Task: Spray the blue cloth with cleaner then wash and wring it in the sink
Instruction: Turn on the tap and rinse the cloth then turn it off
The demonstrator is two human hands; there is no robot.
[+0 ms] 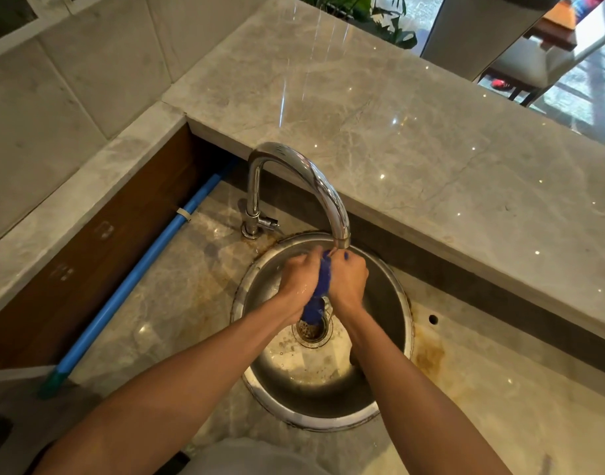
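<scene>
Head view: both hands work over the round steel sink, directly below the spout of the chrome tap. The blue cloth is bunched into a narrow vertical roll between the two hands. Its upper end sits just under the spout; its lower end hangs above the drain strainer.

Left hand: fingers curled tight around the left side of the cloth, knuckles upward, skin wet.

Right hand: fingers curled tight around the right side of the cloth; a small patch of blue shows between the fingers near the top.

The two hands are pressed close together, with only the cloth between them. Whether water runs from the spout cannot be told.

Surroundings: the sink is set in a stained marble worktop. A raised marble counter runs behind the tap. A blue pipe lies along the wooden panel at left. The tap's small valve handle projects from the base toward the sink.
</scene>
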